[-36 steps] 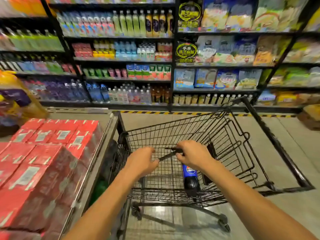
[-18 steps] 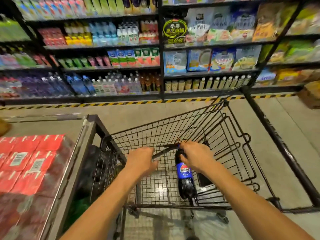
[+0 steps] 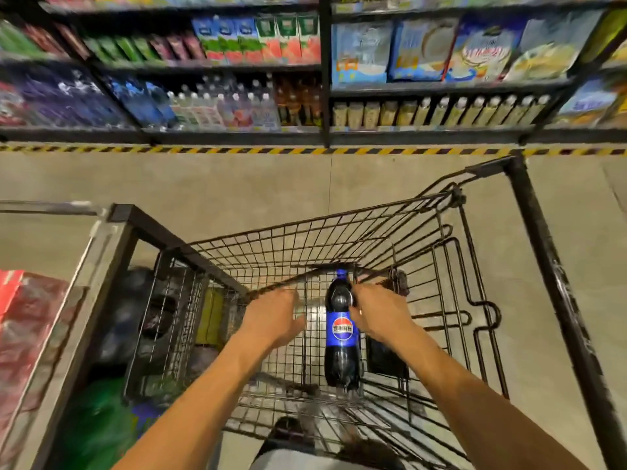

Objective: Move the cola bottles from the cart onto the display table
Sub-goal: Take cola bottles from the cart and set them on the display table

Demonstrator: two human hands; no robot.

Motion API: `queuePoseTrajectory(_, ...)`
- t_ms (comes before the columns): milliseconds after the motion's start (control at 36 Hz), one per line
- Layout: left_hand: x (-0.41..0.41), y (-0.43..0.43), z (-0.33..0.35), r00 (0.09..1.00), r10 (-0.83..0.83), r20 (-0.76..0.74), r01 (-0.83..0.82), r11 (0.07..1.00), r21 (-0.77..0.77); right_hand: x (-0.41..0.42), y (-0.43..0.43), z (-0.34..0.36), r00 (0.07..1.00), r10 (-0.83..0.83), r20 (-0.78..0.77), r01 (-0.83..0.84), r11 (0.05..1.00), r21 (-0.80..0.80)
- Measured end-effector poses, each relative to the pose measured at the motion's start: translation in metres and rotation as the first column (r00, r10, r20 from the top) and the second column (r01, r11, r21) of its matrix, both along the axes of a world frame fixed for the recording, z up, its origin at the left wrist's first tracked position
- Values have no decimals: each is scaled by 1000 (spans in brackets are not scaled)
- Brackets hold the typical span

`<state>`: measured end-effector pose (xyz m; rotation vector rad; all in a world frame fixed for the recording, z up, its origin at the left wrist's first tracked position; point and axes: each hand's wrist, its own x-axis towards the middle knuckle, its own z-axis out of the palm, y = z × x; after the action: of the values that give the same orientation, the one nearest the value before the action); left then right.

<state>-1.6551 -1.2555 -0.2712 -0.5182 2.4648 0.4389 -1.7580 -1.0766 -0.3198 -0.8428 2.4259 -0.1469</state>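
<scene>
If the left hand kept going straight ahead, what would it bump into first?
Likely the cart's black bar, just beyond the knuckles of the left hand; it may already touch it, depth is unclear.

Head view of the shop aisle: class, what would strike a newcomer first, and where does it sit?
A dark cola bottle with a blue label sits in the wire cart, low centre. The right hand grips its shoulder and the left hand is beside it. Crowded shelves of drinks and packets run across the top, and red packs lie on the display table at the left edge.
</scene>
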Motion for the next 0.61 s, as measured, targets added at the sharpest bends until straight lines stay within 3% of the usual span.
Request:
queuePoseTrajectory(111, -11, -3, -40, 992, 87, 95, -100, 983, 153, -14, -6, -33, 969, -165, 183, 168, 986, 0)
queuePoseTrajectory(250, -21, -7, -101, 951, 183, 249, -249, 930, 270, -33, -22, -83, 804, -412, 430, 436, 899, 45)
queuePoseTrajectory(389, -21, -9, -168, 883, 281, 376, -413, 846, 338, -46, -41, -140, 693, -515, 504, 573, 818, 46)
queuePoseTrajectory(500, -5, -3, -225, 770, 386, 508, -606, 690, 395, -45, -53, -187, 592, -620, 515, 687, 722, 79)
queuePoseTrajectory(611, 5, 15, -266, 672, 388, 631, -696, 621, 361, -37, -57, -227, 502, -701, 506, 758, 638, 133)
